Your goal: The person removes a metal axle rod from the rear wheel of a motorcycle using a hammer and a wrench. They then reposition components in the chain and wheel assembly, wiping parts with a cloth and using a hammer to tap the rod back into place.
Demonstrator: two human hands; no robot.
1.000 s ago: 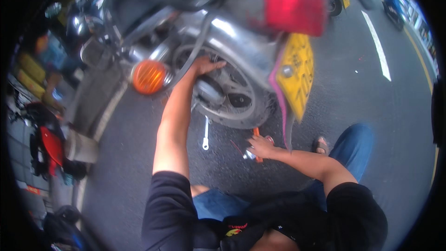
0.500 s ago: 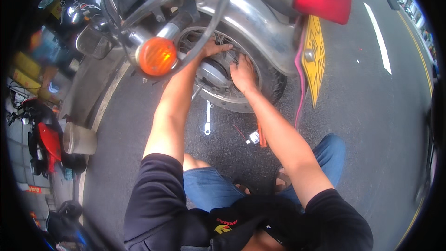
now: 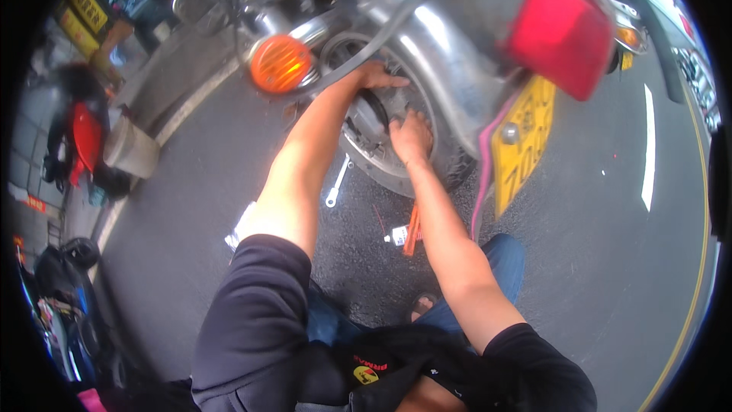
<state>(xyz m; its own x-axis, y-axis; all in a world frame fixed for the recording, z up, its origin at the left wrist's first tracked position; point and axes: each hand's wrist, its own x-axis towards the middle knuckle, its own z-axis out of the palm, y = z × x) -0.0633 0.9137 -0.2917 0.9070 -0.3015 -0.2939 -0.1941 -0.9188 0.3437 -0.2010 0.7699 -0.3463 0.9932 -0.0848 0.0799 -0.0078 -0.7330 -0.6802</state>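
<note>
Both my arms reach forward to the rear wheel (image 3: 455, 169) of a motorcycle, under its chrome mudguard (image 3: 442, 49). My left hand (image 3: 379, 76) lies over the upper part of the wheel, one digit stretched out to the right; its other fingers are partly hidden. Lower and to the right, my right hand (image 3: 412, 137) has its fingers bent against the wheel beside the grey hub (image 3: 367, 116). Whatever is between those fingers is too blurred to make out. A combination wrench (image 3: 339, 181) lies on the asphalt below the wheel. Near my right forearm are a small white bottle (image 3: 399, 236) and an orange strip-shaped object (image 3: 412, 230).
An orange turn signal (image 3: 280, 65) and a black cable hang close above my left forearm. To the right are a red tail light (image 3: 563, 34), a yellow plate (image 3: 524, 145) and a pink strip (image 3: 485, 175). A bucket (image 3: 131, 149) and parked scooters line the left kerb.
The view has swung, so the motorcycle sits farther right. My right hand's fingers look more spread over the wheel. A white object now shows beside my left elbow.
</note>
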